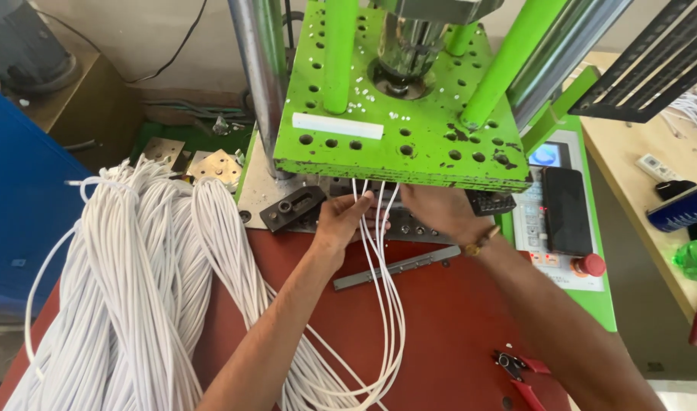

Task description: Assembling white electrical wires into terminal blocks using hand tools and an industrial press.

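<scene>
Seen from above: left hand (339, 221) raised at the front edge of the green perforated machine plate (409, 144), fingers pinched on a few thin white cables (384, 289), grip narrow and closed around them just below the plate. Right hand (437, 209) reached in beside it, partly tucked under the plate's edge, fingertips hidden there; could not tell whether its grip held the cable ends or only touched them. A gold-coloured band (481, 242) worn at the right wrist. Cables ran up from a loop at the near edge of the red worktop (455, 320), passed between the two hands, and vanished under the plate toward the metal tooling (409, 227). A large heap of white cable bundles (127, 289) lay draped over the left side of the worktop, well apart from the held strands at the top but close to them near the bottom. A grey metal bar (398, 266) lay flat on the worktop just beneath the right forearm. Red-handled cutters (519, 373) rested near the right elbow. A black clamp block (291, 207) sat just left of the left hand. A dark phone (565, 209) lay on the control panel (550, 243) to the right, with a red round button (590, 264) just below it.
</scene>
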